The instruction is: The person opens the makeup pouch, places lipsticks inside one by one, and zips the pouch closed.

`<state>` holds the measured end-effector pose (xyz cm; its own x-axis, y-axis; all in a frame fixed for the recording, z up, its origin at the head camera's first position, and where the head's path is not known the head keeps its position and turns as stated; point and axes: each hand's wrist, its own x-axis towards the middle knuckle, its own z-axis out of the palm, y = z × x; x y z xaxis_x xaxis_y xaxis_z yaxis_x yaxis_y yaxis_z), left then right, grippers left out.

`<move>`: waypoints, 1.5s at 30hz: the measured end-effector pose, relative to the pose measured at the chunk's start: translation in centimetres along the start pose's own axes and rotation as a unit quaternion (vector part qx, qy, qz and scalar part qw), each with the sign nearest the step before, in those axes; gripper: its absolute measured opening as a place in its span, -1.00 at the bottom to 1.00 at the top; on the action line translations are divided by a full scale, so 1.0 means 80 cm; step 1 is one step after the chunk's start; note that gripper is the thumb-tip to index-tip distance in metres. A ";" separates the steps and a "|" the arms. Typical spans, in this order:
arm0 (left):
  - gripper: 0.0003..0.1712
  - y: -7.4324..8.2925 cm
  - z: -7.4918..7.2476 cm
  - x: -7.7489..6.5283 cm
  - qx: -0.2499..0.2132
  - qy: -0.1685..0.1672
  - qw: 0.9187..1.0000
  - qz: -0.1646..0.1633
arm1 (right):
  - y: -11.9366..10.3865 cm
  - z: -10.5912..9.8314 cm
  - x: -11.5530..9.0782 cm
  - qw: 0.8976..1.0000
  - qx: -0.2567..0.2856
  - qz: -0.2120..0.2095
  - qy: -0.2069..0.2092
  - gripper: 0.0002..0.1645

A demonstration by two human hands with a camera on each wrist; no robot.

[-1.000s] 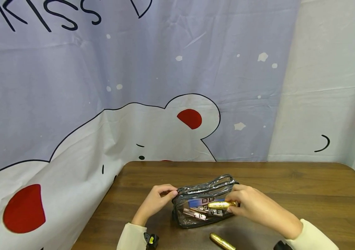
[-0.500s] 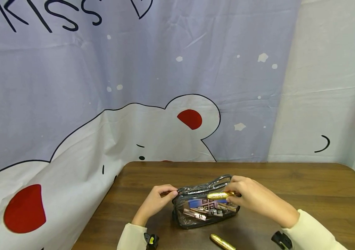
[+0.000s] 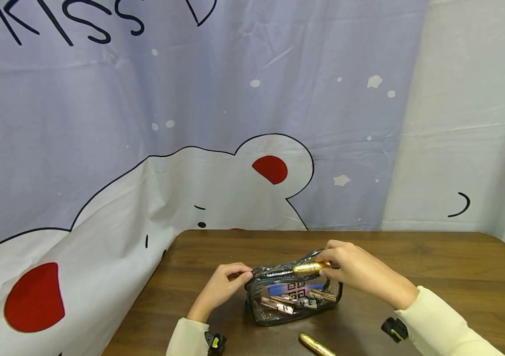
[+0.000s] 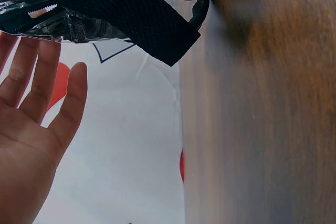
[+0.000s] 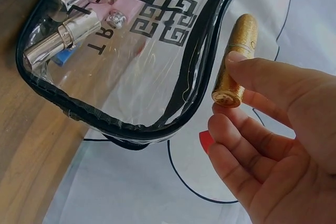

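My left hand [image 3: 223, 288] pinches the top left corner of a clear cosmetic bag [image 3: 274, 322] with black trim. In the left wrist view its fingertips [image 4: 50, 51] meet the bag's zipper edge, near a black strap [image 4: 121, 14]. Between thumb and fingers, my right hand [image 3: 359, 269] holds a gold cosmetic tube [image 3: 308, 268] over the bag's top edge. The right wrist view shows this tube just outside the black piping. Pink-and-silver tubes [image 5: 65, 40] lie inside the bag, behind printed lettering.
A second gold tube [image 3: 316, 344] lies on the wooden table [image 3: 435, 277] in front of the bag. Behind the table hangs a printed cloth [image 3: 234, 99]. Each wrist wears a black strapped device, such as the right wrist's device [image 3: 395, 329].
My right hand has lifted the gold tube from before the bag's front panel up to its top edge, slightly leftward. The left hand and bag have stayed in place.
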<state>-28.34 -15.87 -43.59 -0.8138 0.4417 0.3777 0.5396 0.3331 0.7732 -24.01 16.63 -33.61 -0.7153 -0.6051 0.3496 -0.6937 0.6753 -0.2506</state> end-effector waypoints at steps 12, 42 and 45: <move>-0.80 -0.002 0.000 -0.001 -0.001 -0.001 1.000 0.003 | 0.007 0.006 0.010 1.000 -0.008 0.011 -0.009 -0.77; -0.80 0.003 -0.001 -0.001 0.004 -0.005 1.000 -0.006 | 0.004 0.019 0.013 0.997 -0.035 0.049 -0.036 -0.77; -0.82 0.020 -0.003 -0.002 0.005 -0.006 1.000 -0.008 | 0.003 0.019 0.013 0.997 -0.040 0.053 -0.036 -0.77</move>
<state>-27.37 -15.61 -42.31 -0.8198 0.4460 0.3593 0.5285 0.3477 0.7744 -25.02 15.51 -34.69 -0.7910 -0.5550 0.2575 -0.6063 0.7675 -0.2084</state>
